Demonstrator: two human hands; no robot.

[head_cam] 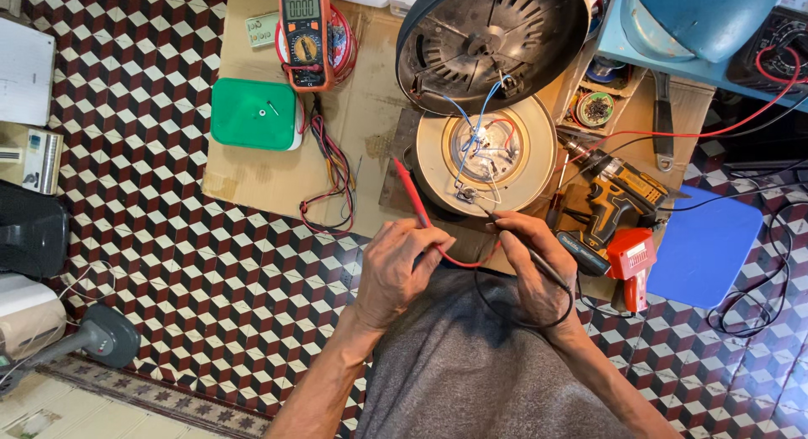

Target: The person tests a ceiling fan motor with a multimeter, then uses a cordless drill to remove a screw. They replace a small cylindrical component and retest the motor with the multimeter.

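My left hand grips a red test probe whose tip points up past the left rim of an opened round cooker base. My right hand pinches a black test probe with its tip just below the base's front edge. Blue, white and red wires run from the base's centre up to the dark tilted bottom cover. An orange multimeter lies at the back of the cardboard sheet, its red and black leads trailing toward me.
A green box sits left on the cardboard. An orange cordless drill, a red tool and a blue pad lie right. A small tin of screws is behind them. A black device rests on the patterned floor at left.
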